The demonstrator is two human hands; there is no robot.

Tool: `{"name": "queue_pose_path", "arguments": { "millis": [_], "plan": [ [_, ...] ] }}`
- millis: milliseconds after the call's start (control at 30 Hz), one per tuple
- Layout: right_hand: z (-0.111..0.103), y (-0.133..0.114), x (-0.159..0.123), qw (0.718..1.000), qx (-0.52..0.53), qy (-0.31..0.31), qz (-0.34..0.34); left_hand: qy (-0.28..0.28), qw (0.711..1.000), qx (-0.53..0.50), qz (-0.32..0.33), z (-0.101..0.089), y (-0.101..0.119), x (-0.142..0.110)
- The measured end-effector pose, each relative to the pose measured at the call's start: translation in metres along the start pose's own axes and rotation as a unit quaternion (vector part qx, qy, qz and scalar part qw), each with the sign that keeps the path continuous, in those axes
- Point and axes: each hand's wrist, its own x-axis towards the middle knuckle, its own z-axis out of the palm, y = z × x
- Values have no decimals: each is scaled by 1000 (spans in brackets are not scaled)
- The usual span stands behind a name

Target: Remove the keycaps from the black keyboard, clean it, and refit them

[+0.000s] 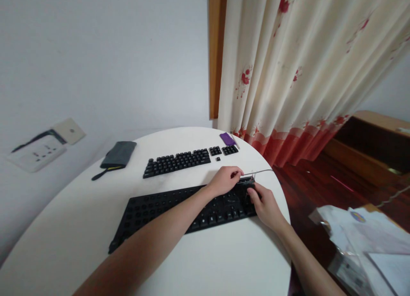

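A black keyboard (pixel 174 202) lies at an angle on the white table, and its left part shows bare switch positions without keycaps. My left hand (pixel 226 179) reaches across it to the far right edge, its thumb and fingers pinched together beside a thin cable (pixel 263 171). What they hold is too small to tell. My right hand (pixel 264 203) is at the keyboard's right end, thumb and fingers closed around something dark and partly hidden there. Between the hands a small shiny metal or clear piece (pixel 246 180) shows at the keyboard's far edge.
Loose black keycaps (pixel 179 162) stand in rows behind the keyboard, with a single keycap (pixel 218 159) apart. A grey pouch (pixel 120 154) lies left and a purple item (pixel 227 139) at the back. The round table's edge (pixel 285 197) curves close by my right hand.
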Motion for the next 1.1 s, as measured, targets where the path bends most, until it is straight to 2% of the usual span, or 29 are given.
{"name": "queue_pose_path", "arguments": {
  "millis": [133, 233, 400, 533, 633, 833, 1000, 1100],
  "plan": [
    [2, 0, 2, 999, 43, 18, 27, -14, 1000, -2, 9, 0, 0, -1],
    [-5, 0, 8, 997, 54, 48, 33, 1, 1000, -27, -1, -3, 3, -1],
    [-17, -6, 49, 988, 37, 147, 3, 57, 994, -91, -33, -9, 4, 4],
    [-9, -16, 94, 989, 26, 137, -47, 101, 982, -156, -32, -12, -3, 9],
    [5, -17, 111, 990, -7, 108, -86, 121, 978, -167, -37, -12, -10, 11],
    [17, -3, 101, 988, -27, 127, -87, 130, 981, -139, -25, -6, -11, 8],
    [19, 5, 95, 997, 13, 69, -36, 145, 985, -95, -11, 0, -4, 4],
    [23, 8, 96, 997, 4, 68, -23, 136, 990, -24, 21, 0, -3, 2]
  ]
}}
